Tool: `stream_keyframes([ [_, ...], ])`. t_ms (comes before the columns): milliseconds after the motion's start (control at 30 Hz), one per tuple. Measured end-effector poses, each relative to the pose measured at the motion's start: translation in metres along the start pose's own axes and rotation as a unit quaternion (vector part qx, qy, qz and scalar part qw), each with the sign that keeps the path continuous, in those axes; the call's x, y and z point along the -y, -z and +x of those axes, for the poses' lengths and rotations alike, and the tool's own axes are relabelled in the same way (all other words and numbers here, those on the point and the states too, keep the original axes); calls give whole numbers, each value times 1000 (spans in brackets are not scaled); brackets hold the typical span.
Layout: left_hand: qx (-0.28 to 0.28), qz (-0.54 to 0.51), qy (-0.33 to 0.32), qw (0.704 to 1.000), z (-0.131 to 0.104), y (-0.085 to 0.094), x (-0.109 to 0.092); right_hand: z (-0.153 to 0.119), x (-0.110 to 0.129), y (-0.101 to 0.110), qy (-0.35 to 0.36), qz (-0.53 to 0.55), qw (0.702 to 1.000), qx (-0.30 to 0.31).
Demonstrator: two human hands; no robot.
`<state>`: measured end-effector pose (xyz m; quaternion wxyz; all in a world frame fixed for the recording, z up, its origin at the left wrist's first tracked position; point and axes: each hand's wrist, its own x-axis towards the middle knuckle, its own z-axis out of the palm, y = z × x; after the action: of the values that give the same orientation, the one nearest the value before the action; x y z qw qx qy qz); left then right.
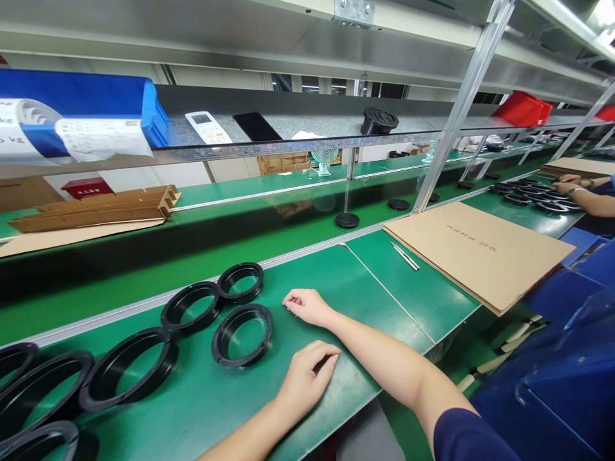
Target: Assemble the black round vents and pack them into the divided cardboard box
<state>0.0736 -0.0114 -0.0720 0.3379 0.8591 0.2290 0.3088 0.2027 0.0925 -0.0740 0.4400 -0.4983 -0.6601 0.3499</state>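
My left hand [308, 376] rests on the green tabletop [365, 301] with its fingers curled and the thumb near them. No object shows in it. Just beyond, my right hand [310, 307] lies with fingers bent into a loose fist, and nothing shows in it either. The nearest black ring [243, 334] is to the left of both hands, apart from them. Behind it, a smaller-looking black ring [240, 282] touches another black ring [191, 307]. Several more, including a large black ring [129, 367], extend toward the left edge.
Tweezers [405, 255] lie beside a cardboard stack [480, 246] on the right. A round black part [346, 220] sits behind the metal rail. The shelf above holds a blue bin [96, 96], a white remote [208, 127] and a phone [257, 127]. Another person's hands [569, 184] are at far right.
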Motion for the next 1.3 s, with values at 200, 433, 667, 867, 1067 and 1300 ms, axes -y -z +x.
stream_keyframes([
  [200,1,-1,0,1000,1,0,0,-1,0,0,2,-12,1000,1],
  [433,4,1,3,1000,0,1,-2,0,0,0,6,-20,1000,1],
  [667,3,0,8,1000,1,1,-2,-2,1,1,12,-25,1000,0],
  [867,0,2,2,1000,1,1,-4,-2,2,1,14,-27,1000,2],
  [1067,2,1,4,1000,1,0,-3,-2,3,2,14,-31,999,3],
  [1300,2,0,2,1000,0,0,-3,-3,4,2,13,-33,999,3],
])
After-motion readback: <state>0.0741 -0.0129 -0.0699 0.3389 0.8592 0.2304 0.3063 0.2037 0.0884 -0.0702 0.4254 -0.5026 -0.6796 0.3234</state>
